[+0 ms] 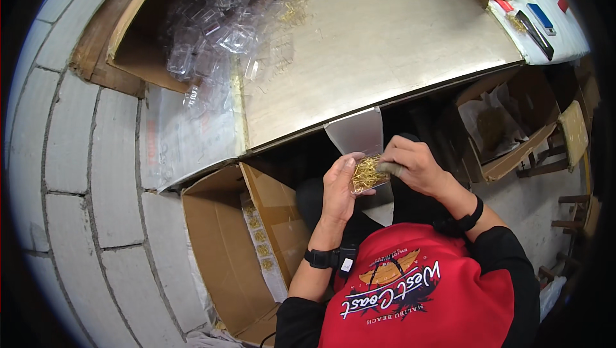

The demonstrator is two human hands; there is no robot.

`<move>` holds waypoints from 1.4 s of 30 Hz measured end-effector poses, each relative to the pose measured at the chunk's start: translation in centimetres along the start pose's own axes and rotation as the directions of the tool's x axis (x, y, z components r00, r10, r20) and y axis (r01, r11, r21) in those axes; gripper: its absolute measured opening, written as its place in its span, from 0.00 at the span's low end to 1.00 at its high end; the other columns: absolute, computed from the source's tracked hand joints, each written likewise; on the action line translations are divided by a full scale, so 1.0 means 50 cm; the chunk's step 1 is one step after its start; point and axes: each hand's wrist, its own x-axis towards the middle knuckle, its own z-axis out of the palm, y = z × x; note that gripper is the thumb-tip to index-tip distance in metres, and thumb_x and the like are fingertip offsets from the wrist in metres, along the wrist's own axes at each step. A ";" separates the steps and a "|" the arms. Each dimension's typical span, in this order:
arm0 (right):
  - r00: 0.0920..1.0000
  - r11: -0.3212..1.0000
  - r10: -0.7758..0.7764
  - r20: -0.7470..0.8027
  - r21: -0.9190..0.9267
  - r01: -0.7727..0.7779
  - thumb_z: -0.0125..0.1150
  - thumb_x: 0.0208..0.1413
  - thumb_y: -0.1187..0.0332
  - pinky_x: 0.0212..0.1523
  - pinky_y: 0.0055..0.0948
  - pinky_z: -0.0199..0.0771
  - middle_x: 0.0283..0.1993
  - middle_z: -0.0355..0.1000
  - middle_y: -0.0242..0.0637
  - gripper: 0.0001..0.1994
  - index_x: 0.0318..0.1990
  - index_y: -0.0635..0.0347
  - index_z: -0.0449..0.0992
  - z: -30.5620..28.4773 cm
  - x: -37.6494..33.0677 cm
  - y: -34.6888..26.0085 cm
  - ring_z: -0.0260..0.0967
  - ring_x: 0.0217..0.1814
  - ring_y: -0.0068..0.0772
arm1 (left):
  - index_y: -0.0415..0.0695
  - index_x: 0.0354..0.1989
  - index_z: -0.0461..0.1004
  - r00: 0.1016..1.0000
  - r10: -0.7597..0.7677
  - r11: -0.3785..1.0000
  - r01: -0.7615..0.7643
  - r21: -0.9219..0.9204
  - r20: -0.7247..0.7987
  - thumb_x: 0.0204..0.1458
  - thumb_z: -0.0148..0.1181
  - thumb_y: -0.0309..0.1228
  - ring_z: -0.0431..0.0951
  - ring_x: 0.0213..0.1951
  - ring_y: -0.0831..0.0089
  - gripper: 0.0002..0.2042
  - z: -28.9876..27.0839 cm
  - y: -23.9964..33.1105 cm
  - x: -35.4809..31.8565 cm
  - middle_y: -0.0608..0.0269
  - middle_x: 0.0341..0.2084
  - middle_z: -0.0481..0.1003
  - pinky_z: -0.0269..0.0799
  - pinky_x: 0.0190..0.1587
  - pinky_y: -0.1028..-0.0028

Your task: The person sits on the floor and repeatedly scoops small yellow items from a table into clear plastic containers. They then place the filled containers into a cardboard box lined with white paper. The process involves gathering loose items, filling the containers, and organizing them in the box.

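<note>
My left hand (pixel 340 181) is closed around a small clear plastic box (pixel 357 191), its thumb along the near-left side. Heaped inside the box are thin gold-coloured wire pieces (pixel 367 174), too fine for me to tell their exact kind. Over the right edge of the box, my right hand (pixel 412 163) has its fingers curled together in a pinch at the gold pieces. Whatever lies between those fingertips is hidden. Both hands are in front of my red shirt, just off the table's near edge.
A tilted cardboard box (pixel 144 33) spills many clear plastic boxes (pixel 212 27) onto the metal-topped table (pixel 359 46). Loose gold pieces (pixel 298 1) lie beside them. Below left, an open carton (pixel 215 232) holds filled boxes (pixel 259 235); another carton (pixel 478 149) stands right. A stapler (pixel 534 33) lies far right.
</note>
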 end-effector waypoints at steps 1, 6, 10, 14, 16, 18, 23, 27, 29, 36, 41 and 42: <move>0.999 0.999 0.047 0.008 0.004 -0.047 0.66 0.41 0.75 0.26 0.30 0.69 0.30 0.67 0.36 0.10 0.34 0.60 0.76 0.002 0.008 -0.002 0.70 0.27 0.37 | 0.37 0.47 0.67 1.000 -0.016 1.000 0.016 0.021 0.008 0.62 0.45 0.36 0.80 0.32 0.68 0.15 0.002 -0.001 0.001 0.54 0.37 0.75 0.82 0.25 0.70; 0.977 0.975 0.212 0.000 0.062 -0.212 0.65 0.43 0.76 0.31 0.28 0.69 0.30 0.68 0.36 0.11 0.37 0.60 0.77 0.017 0.026 -0.010 0.69 0.32 0.33 | 0.37 0.47 0.68 0.999 -0.049 0.997 0.049 -0.059 0.001 0.61 0.47 0.36 0.80 0.34 0.70 0.15 0.002 -0.007 0.001 0.56 0.38 0.75 0.81 0.26 0.72; 0.984 0.999 0.026 -0.175 -0.023 -0.030 0.62 0.47 0.76 0.37 0.30 0.70 0.36 0.71 0.38 0.10 0.39 0.62 0.77 0.012 0.019 -0.006 0.68 0.37 0.37 | 0.38 0.48 0.67 1.000 -0.026 0.987 0.025 -0.158 -0.004 0.62 0.45 0.36 0.80 0.35 0.68 0.15 0.001 0.021 -0.006 0.54 0.38 0.74 0.82 0.27 0.70; 0.991 0.966 -0.135 0.016 -0.222 0.135 0.62 0.49 0.71 0.50 0.41 0.67 0.46 0.73 0.36 0.13 0.44 0.59 0.76 0.005 0.023 -0.036 0.66 0.54 0.45 | 0.38 0.51 0.65 0.998 0.019 0.990 -0.010 -0.142 0.060 0.58 0.52 0.32 0.78 0.39 0.69 0.16 -0.009 0.035 -0.011 0.57 0.41 0.73 0.81 0.32 0.70; 0.987 0.960 -0.135 0.090 -0.234 0.152 0.61 0.50 0.69 0.55 0.44 0.63 0.49 0.72 0.36 0.15 0.46 0.58 0.75 0.012 0.024 -0.033 0.63 0.60 0.46 | 0.39 0.53 0.64 0.997 0.030 0.995 -0.023 -0.102 0.074 0.55 0.56 0.28 0.78 0.41 0.69 0.18 -0.009 0.044 -0.016 0.57 0.43 0.72 0.81 0.35 0.70; 0.987 0.971 -0.150 0.064 -0.179 0.159 0.61 0.51 0.69 0.55 0.42 0.64 0.49 0.72 0.36 0.14 0.46 0.58 0.75 0.016 0.037 -0.033 0.63 0.59 0.47 | 0.38 0.55 0.62 0.991 0.047 0.992 -0.031 -0.120 0.127 0.50 0.61 0.27 0.77 0.43 0.68 0.23 -0.008 0.058 -0.018 0.56 0.46 0.71 0.81 0.36 0.70; 0.981 0.989 -0.144 -0.129 0.011 0.147 0.57 0.54 0.71 0.51 0.40 0.68 0.48 0.72 0.45 0.12 0.45 0.65 0.74 0.022 0.081 -0.055 0.68 0.52 0.48 | 0.39 0.56 0.60 0.989 0.072 0.990 -0.055 -0.128 0.129 0.47 0.63 0.22 0.76 0.45 0.67 0.27 -0.028 0.113 -0.047 0.56 0.48 0.70 0.81 0.37 0.70; 0.996 0.997 0.017 -0.091 0.073 -0.010 0.54 0.52 0.79 0.49 0.32 0.70 0.46 0.72 0.46 0.12 0.46 0.65 0.73 0.044 0.084 -0.049 0.71 0.48 0.44 | 0.39 0.57 0.60 0.993 0.114 0.992 -0.113 -0.052 0.016 0.47 0.62 0.19 0.77 0.44 0.67 0.27 -0.086 0.188 -0.087 0.56 0.47 0.71 0.82 0.38 0.71; 0.996 0.995 0.049 -0.073 0.091 -0.042 0.52 0.50 0.84 0.49 0.30 0.70 0.46 0.72 0.46 0.14 0.45 0.66 0.73 0.058 0.080 -0.044 0.71 0.48 0.42 | 0.38 0.56 0.61 0.980 0.201 0.980 -0.201 0.007 -0.010 0.50 0.60 0.22 0.77 0.43 0.67 0.24 -0.123 0.229 -0.121 0.55 0.46 0.72 0.82 0.37 0.70; 0.984 0.971 0.152 0.096 0.169 -0.166 0.48 0.57 0.82 0.47 0.27 0.73 0.50 0.68 0.42 0.13 0.48 0.66 0.72 0.100 0.057 -0.009 0.68 0.49 0.31 | 0.38 0.54 0.63 0.889 0.389 0.904 -0.419 -0.086 -0.243 0.63 0.37 0.45 0.77 0.44 0.64 0.22 -0.313 0.291 -0.271 0.55 0.46 0.72 0.80 0.34 0.66; 0.951 0.968 0.220 0.216 0.076 -0.241 0.47 0.59 0.79 0.47 0.25 0.70 0.52 0.68 0.39 0.13 0.50 0.66 0.71 0.101 0.056 0.009 0.67 0.49 0.28 | 0.39 0.52 0.65 0.774 0.394 0.874 -0.482 -0.058 -0.495 0.62 0.42 0.40 0.76 0.46 0.63 0.18 -0.490 0.228 -0.402 0.56 0.46 0.72 0.77 0.43 0.62; 0.944 0.963 0.246 0.222 0.058 -0.264 0.47 0.58 0.80 0.47 0.25 0.70 0.52 0.68 0.40 0.13 0.50 0.66 0.72 0.103 0.051 0.017 0.67 0.49 0.28 | 0.39 0.52 0.66 0.744 0.343 0.880 -0.468 -0.081 -0.574 0.62 0.43 0.39 0.76 0.46 0.63 0.18 -0.531 0.194 -0.428 0.56 0.46 0.72 0.77 0.44 0.61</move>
